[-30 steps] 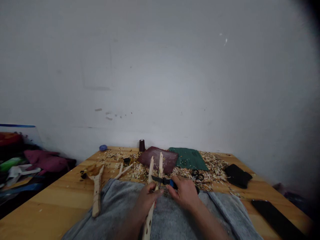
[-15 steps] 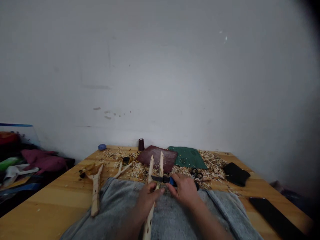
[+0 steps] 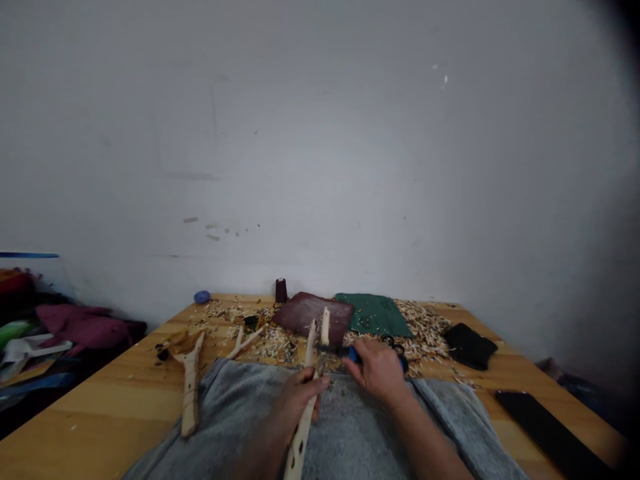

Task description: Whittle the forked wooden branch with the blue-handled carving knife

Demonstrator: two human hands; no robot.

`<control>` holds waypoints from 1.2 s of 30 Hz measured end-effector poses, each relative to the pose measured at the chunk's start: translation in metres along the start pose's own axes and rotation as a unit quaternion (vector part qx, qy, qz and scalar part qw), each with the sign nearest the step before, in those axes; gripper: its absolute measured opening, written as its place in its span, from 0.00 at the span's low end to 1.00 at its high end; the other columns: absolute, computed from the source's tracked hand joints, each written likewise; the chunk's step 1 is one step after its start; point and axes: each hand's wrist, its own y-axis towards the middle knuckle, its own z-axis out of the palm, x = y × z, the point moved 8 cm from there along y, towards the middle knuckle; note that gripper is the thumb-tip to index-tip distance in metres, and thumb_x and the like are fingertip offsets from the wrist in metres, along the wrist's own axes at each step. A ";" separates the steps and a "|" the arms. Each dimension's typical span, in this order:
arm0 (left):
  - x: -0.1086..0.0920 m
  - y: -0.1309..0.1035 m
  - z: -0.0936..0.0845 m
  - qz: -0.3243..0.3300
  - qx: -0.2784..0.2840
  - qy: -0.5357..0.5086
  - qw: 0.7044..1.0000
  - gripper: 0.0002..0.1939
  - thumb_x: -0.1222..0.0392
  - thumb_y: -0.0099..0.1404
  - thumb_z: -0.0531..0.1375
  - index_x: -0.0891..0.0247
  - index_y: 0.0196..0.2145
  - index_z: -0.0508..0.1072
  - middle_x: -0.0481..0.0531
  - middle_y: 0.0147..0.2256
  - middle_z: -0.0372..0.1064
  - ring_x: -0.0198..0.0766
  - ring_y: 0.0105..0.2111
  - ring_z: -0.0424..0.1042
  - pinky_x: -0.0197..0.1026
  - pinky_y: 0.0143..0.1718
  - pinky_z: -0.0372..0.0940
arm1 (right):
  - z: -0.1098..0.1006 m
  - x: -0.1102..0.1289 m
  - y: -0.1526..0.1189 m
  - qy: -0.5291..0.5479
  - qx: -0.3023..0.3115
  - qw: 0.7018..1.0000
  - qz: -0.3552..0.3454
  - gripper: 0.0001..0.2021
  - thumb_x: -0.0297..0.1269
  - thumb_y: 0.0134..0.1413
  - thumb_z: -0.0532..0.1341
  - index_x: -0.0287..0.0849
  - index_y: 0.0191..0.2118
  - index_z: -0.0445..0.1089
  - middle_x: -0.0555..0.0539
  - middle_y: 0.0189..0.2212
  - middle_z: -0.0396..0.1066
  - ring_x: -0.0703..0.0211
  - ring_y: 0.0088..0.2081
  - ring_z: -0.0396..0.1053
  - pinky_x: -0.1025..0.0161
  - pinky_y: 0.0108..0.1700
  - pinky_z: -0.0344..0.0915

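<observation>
My left hand (image 3: pixel 298 399) grips a pale forked wooden stick (image 3: pixel 310 380) that rises from my lap, its two prongs pointing away over the table. A knife (image 3: pixel 350 351) with a blue and black handle is held in my right hand (image 3: pixel 379 371), its blade against the right prong. Both hands are over a grey cloth (image 3: pixel 345 427) spread on the near edge of the wooden table (image 3: pixel 100 400).
Wood shavings (image 3: pixel 425 327) cover the table's far half. A carved wooden piece (image 3: pixel 190 383) and a small forked stick (image 3: pixel 243 340) lie left. A maroon pad (image 3: pixel 310 310), green mat (image 3: pixel 375 313), black scissors (image 3: pixel 397 347), black pouch (image 3: pixel 470 345) and dark phone (image 3: pixel 545 427) lie behind and right.
My right hand and the knife have moved forward and right along the right prong. The stick has tilted slightly to the right in my left hand.
</observation>
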 end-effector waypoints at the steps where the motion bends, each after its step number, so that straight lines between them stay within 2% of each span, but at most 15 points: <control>1: 0.002 0.001 -0.002 -0.005 0.003 -0.004 1.000 0.23 0.41 0.42 0.67 0.61 0.24 0.65 0.38 0.13 0.56 0.27 0.14 0.52 0.33 0.16 0.48 | -0.001 -0.021 0.000 -0.022 -0.003 0.997 0.069 0.19 0.53 0.60 0.49 0.43 0.33 0.67 0.45 0.28 0.71 0.58 0.30 0.67 0.64 0.30 0.50; 3: 0.002 0.002 -0.005 0.004 0.009 0.002 1.000 0.23 0.41 0.43 0.67 0.62 0.24 0.65 0.39 0.14 0.58 0.27 0.13 0.54 0.33 0.16 0.49 | -0.003 -0.054 -0.004 -0.058 -0.003 0.984 0.168 0.21 0.54 0.61 0.47 0.43 0.32 0.67 0.46 0.27 0.72 0.58 0.26 0.67 0.64 0.27 0.47; 4: 0.002 0.003 -0.006 0.011 0.007 0.007 1.000 0.23 0.41 0.44 0.66 0.62 0.24 0.66 0.40 0.14 0.58 0.27 0.14 0.55 0.33 0.17 0.50 | -0.005 -0.064 -0.006 -0.057 -0.004 0.980 0.191 0.22 0.54 0.62 0.46 0.44 0.32 0.67 0.46 0.27 0.72 0.58 0.26 0.68 0.65 0.26 0.46; 6: 0.002 0.003 -0.008 0.016 -0.010 0.010 1.000 0.23 0.41 0.44 0.67 0.62 0.23 0.65 0.39 0.14 0.57 0.28 0.14 0.56 0.33 0.17 0.50 | -0.005 -0.067 -0.007 -0.034 0.000 0.981 0.190 0.22 0.54 0.62 0.44 0.45 0.33 0.67 0.47 0.27 0.73 0.58 0.27 0.69 0.65 0.27 0.47; 9: 0.003 0.001 -0.007 0.012 -0.027 0.011 0.999 0.23 0.42 0.43 0.67 0.62 0.22 0.64 0.39 0.15 0.56 0.27 0.15 0.55 0.32 0.17 0.51 | -0.001 -0.042 -0.004 0.008 0.016 0.991 0.135 0.22 0.54 0.62 0.45 0.45 0.32 0.67 0.48 0.28 0.73 0.58 0.28 0.70 0.65 0.27 0.49; 13: -0.001 -0.001 -0.005 0.024 -0.027 0.017 0.999 0.22 0.43 0.45 0.66 0.62 0.23 0.64 0.39 0.15 0.55 0.27 0.15 0.54 0.32 0.17 0.50 | 0.004 -0.005 -0.001 0.044 0.039 0.996 0.073 0.19 0.52 0.62 0.47 0.45 0.37 0.68 0.48 0.30 0.74 0.58 0.30 0.70 0.65 0.30 0.51; 20: -0.018 -0.002 -0.011 0.078 -0.070 0.092 0.990 0.21 0.43 0.44 0.66 0.62 0.19 0.64 0.40 0.15 0.54 0.29 0.17 0.55 0.34 0.19 0.49 | 0.006 0.025 -0.003 0.080 0.065 0.995 0.007 0.16 0.50 0.61 0.50 0.44 0.37 0.68 0.48 0.31 0.73 0.58 0.32 0.69 0.65 0.31 0.51; 23: -0.021 -0.001 -0.014 0.100 -0.088 0.126 0.983 0.18 0.46 0.46 0.65 0.64 0.20 0.68 0.42 0.16 0.57 0.32 0.20 0.58 0.34 0.21 0.50 | 0.003 0.039 -0.004 0.086 0.073 0.994 -0.014 0.15 0.49 0.60 0.52 0.44 0.36 0.68 0.48 0.31 0.72 0.58 0.33 0.68 0.65 0.32 0.51; 27: -0.021 -0.001 -0.014 0.118 -0.094 0.136 0.979 0.13 0.50 0.47 0.65 0.64 0.23 0.73 0.44 0.19 0.62 0.35 0.22 0.61 0.36 0.25 0.54 | -0.002 0.047 -0.003 0.082 0.071 0.994 -0.015 0.15 0.50 0.59 0.53 0.44 0.34 0.67 0.47 0.31 0.72 0.58 0.33 0.68 0.65 0.32 0.51; 36: -0.026 -0.003 -0.018 0.143 -0.127 0.175 0.966 0.12 0.52 0.46 0.66 0.64 0.21 0.73 0.46 0.21 0.65 0.38 0.26 0.65 0.36 0.28 0.56 | -0.002 0.047 -0.004 0.057 0.068 0.996 -0.017 0.16 0.51 0.60 0.52 0.43 0.35 0.67 0.47 0.31 0.71 0.56 0.33 0.68 0.64 0.33 0.52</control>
